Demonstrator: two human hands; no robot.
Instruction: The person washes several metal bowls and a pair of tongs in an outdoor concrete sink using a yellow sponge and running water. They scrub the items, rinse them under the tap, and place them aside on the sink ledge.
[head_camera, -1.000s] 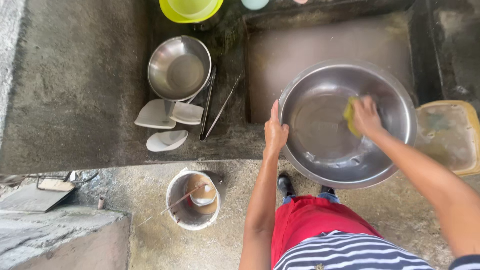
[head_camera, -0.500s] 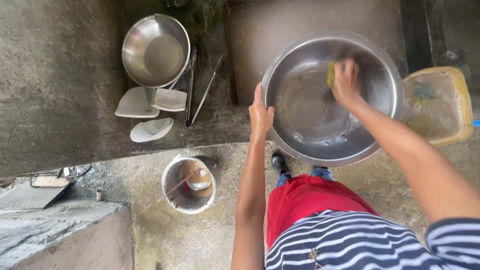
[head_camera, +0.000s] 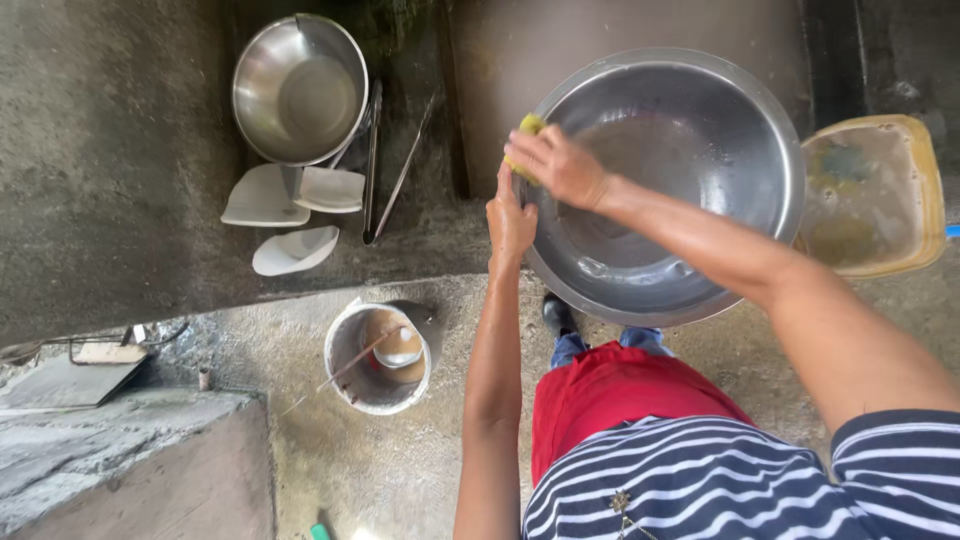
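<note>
Left hand (head_camera: 510, 222): fingers clamped on the near-left rim of the big steel basin (head_camera: 690, 160), steadying it against the scrubbing.
Right hand (head_camera: 560, 165): fingers curled tight round a yellow sponge (head_camera: 527, 128), pressing it against the basin's inner wall at the left rim.
Basin: tilted toward the person, over the edge of the concrete sink (head_camera: 600, 45), so the inside faces up.
Counter (head_camera: 110, 150): a smaller steel bowl (head_camera: 298, 90), white scoops (head_camera: 290, 205) and tongs (head_camera: 380, 165) lie near its right edge, apart from the wash.
Floor: a pail (head_camera: 375, 358) holding a ladle stands below the counter's edge.
</note>
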